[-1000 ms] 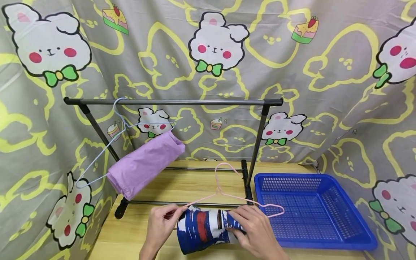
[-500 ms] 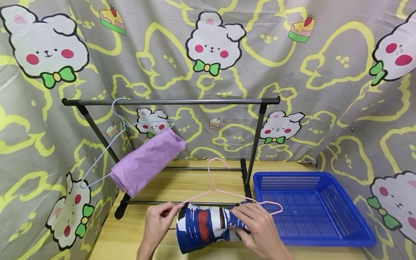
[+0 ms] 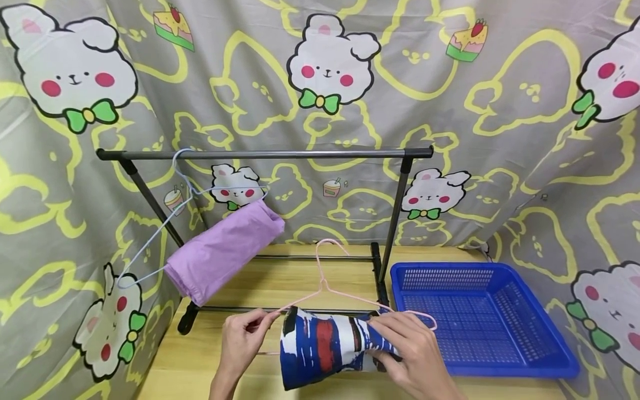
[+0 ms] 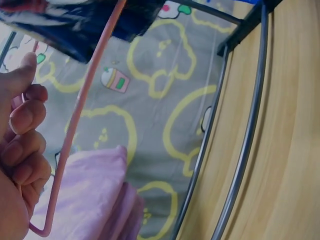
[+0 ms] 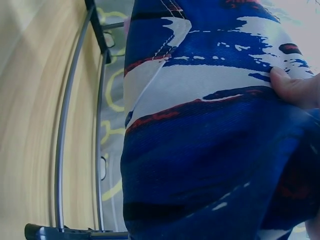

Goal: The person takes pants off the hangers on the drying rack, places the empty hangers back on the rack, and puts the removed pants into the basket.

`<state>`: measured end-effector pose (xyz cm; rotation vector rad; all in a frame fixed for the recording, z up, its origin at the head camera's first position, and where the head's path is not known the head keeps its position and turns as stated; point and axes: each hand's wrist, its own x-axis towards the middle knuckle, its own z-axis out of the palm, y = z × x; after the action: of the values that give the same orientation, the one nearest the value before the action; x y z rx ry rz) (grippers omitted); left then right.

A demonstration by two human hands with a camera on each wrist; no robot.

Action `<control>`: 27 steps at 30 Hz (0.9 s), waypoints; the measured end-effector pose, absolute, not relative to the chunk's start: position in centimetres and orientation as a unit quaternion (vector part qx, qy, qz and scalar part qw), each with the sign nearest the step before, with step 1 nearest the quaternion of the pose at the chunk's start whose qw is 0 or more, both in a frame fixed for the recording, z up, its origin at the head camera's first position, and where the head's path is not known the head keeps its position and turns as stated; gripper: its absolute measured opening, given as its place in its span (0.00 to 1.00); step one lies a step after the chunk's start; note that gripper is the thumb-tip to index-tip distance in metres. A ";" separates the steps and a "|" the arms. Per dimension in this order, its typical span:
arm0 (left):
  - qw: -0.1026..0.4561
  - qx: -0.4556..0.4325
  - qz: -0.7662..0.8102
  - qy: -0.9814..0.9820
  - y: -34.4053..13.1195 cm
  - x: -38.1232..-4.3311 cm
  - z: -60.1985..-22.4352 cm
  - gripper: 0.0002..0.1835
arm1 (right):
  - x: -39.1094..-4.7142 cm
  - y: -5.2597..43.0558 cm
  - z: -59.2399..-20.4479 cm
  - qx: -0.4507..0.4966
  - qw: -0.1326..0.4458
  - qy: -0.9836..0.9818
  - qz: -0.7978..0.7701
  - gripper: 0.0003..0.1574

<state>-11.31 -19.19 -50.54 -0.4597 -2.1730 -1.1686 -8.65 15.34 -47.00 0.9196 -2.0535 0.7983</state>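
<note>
Pinching the pink hanger [image 3: 323, 285] in my left hand [image 3: 241, 336]; my right hand [image 3: 414, 345] grips the printed denim garment [image 3: 325, 345] draped between them. Cloth has slid rightward, away from my left hand; placement, I judge, unsettled.

Place: fabric-screened clothes-hanging nook; wider building cannot be determined.
Curtain [image 3: 320, 130]: rabbit-printed, at left, far and right.
Wood-grain surface [image 3: 175, 364]: flat, light-toned.
Garment rack [image 3: 280, 155]: dark; carries blue hanger [image 3: 192, 192] at left.
Pink hanger [image 3: 324, 284]: near side.
Basket [image 3: 447, 279]: blue, perforated, at right.
</note>
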 end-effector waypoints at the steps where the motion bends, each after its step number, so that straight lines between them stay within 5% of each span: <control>1: 0.310 -0.174 -0.439 -0.825 -19.0 -11.4 -50.5 0.17 | -8.7 15.3 -46.9 0.359 0.369 -0.798 0.314 0.26; 27: 0.350 -0.221 -0.406 -0.815 -18.6 -12.1 -50.4 0.15 | -7.7 15.3 -46.5 0.350 0.368 -0.796 0.328 0.25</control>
<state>-12.10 -18.59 -50.43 -0.5718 -2.1106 -1.0505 -7.71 15.35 -46.49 0.8982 -2.0450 0.8430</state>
